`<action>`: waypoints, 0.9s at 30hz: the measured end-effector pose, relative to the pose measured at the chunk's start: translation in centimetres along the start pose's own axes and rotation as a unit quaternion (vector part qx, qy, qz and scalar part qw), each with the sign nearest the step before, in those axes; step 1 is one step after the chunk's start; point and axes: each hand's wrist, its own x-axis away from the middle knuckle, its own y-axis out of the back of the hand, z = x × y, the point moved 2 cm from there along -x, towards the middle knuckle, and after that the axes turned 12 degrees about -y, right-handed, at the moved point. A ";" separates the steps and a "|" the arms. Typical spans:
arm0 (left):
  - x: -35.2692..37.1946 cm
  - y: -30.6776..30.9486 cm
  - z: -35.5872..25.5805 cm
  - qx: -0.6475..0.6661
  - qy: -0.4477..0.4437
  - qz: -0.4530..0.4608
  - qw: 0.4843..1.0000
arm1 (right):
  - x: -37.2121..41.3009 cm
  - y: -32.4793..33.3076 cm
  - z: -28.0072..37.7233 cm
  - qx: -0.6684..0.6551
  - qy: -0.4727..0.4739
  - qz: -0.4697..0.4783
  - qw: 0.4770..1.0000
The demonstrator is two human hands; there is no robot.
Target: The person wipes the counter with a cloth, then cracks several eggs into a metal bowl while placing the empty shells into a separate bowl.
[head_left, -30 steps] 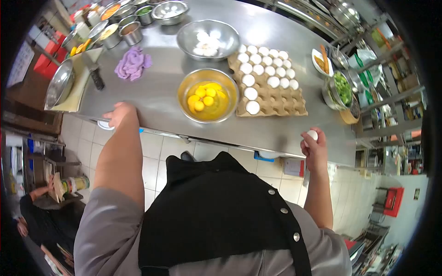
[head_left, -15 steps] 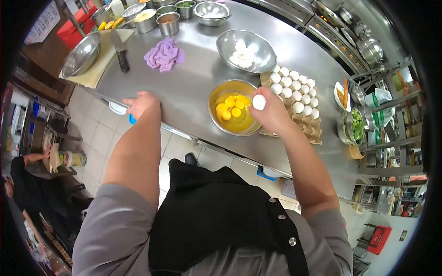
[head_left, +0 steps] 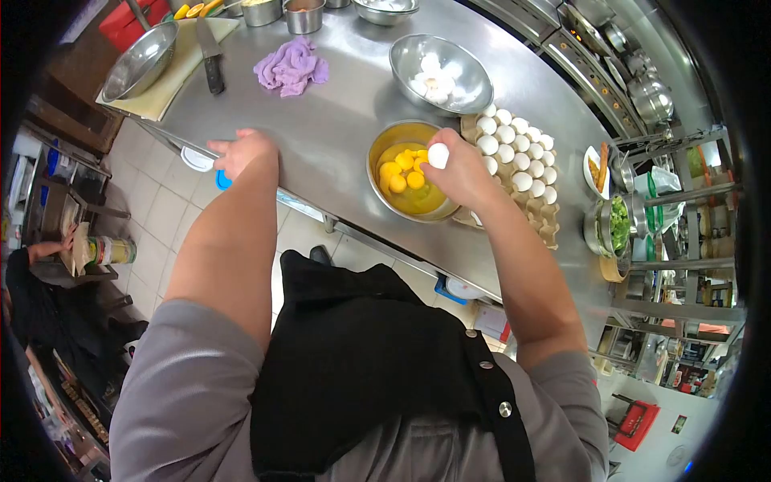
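My right hand (head_left: 460,171) grips a white egg (head_left: 438,155) over the right rim of a steel bowl (head_left: 377,186). Several raw yolks (head_left: 398,181) lie in clear egg white inside that bowl. Beside my right forearm stands a cardboard egg tray (head_left: 548,214) with rows of white eggs, its near cells bare. Behind is a larger steel bowl (head_left: 405,58) holding white eggshells (head_left: 434,83). My left hand (head_left: 247,153) rests at the counter's front edge, fingers apart, holding nothing.
A purple cloth (head_left: 291,67) lies on the steel counter (head_left: 329,128). At the left are a knife (head_left: 211,64), a cutting board (head_left: 165,100) and a tilted metal bowl (head_left: 143,64). Greens in a bowl (head_left: 617,225) stand at right. Another person (head_left: 60,313) is at far left.
My right hand has shifted slightly left with the egg, farther over the yolk bowl's rim. The camera view has tilted down a little. My left hand stays at the counter edge.
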 end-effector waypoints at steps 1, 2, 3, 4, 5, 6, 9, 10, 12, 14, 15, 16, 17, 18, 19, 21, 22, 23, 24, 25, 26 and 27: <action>0.0 0.1 -0.1 0.001 0.002 0.005 1.000 | 0.0 0.1 0.2 0.002 -0.004 0.008 1.000; 0.0 0.2 -0.1 0.002 0.005 0.009 1.000 | 0.0 0.0 0.2 0.008 0.001 0.006 1.000; 0.0 0.4 -0.2 0.003 0.007 0.016 1.000 | -0.1 0.0 0.2 0.015 0.006 0.003 1.000; 0.1 0.6 -0.3 0.003 0.010 0.022 1.000 | -0.1 -0.1 0.2 0.020 0.010 0.001 1.000; 0.2 0.8 -0.3 0.002 0.013 0.029 0.999 | -0.1 -0.2 0.3 0.023 0.003 0.002 1.000; 0.2 0.8 -0.2 0.000 0.013 0.028 1.000 | -0.2 -0.2 0.4 0.026 -0.004 0.003 1.000; 0.2 0.8 -0.3 -0.003 0.012 0.025 1.000 | -0.4 -0.4 0.6 0.030 -0.010 0.012 0.999; 0.2 0.8 -0.3 -0.005 0.012 0.025 1.000 | -0.4 -0.4 0.6 0.030 -0.010 0.016 0.999; 0.1 0.7 -0.3 -0.005 0.008 0.021 1.000 | -0.6 -0.8 0.3 0.038 0.016 0.008 0.999; 0.1 0.5 -0.1 0.000 0.000 0.015 1.000 | -0.8 -1.0 0.0 0.042 0.024 0.009 0.999; 0.2 0.5 -0.1 0.003 -0.002 0.013 1.000 | -0.8 -0.9 0.2 0.044 0.020 0.014 0.999; 0.2 0.6 -0.1 0.006 -0.003 0.010 1.000 | -0.7 -0.9 0.3 0.045 0.016 0.019 0.999; 0.3 0.7 -0.1 0.009 -0.004 0.008 1.000 | -0.7 -0.8 0.3 0.042 0.016 0.022 0.999; 0.3 0.6 -0.1 0.006 -0.003 0.008 1.000 | -0.7 -0.8 0.3 0.039 0.017 0.024 0.999; 0.3 0.6 -0.2 0.004 -0.003 0.009 1.000 | -0.7 -0.7 0.3 0.035 0.017 0.025 0.999; 0.4 0.8 -0.2 0.001 -0.005 0.010 1.000 | -0.6 -0.7 0.4 0.032 0.023 0.025 0.999; 0.5 0.9 -0.2 -0.001 -0.006 0.010 1.000 | -0.5 -0.6 0.5 0.030 0.025 0.025 0.999; 0.6 1.1 -0.3 -0.002 -0.008 0.011 1.000 | -0.4 -0.6 0.6 0.031 0.017 0.030 0.999; 0.6 1.2 -0.4 -0.001 -0.004 0.015 1.000 | -0.3 -0.5 0.9 0.032 0.009 0.034 0.999; 0.6 1.3 -0.5 0.000 -0.001 0.018 1.000 | -0.3 -0.4 1.0 0.033 0.002 0.039 0.999; 0.6 1.4 -0.6 0.002 0.002 0.021 1.000 | -0.3 -0.4 1.0 0.038 0.001 0.039 0.999; 0.6 1.4 -0.6 0.000 0.003 0.023 1.000 | -0.3 -0.3 1.0 0.043 0.001 0.039 0.998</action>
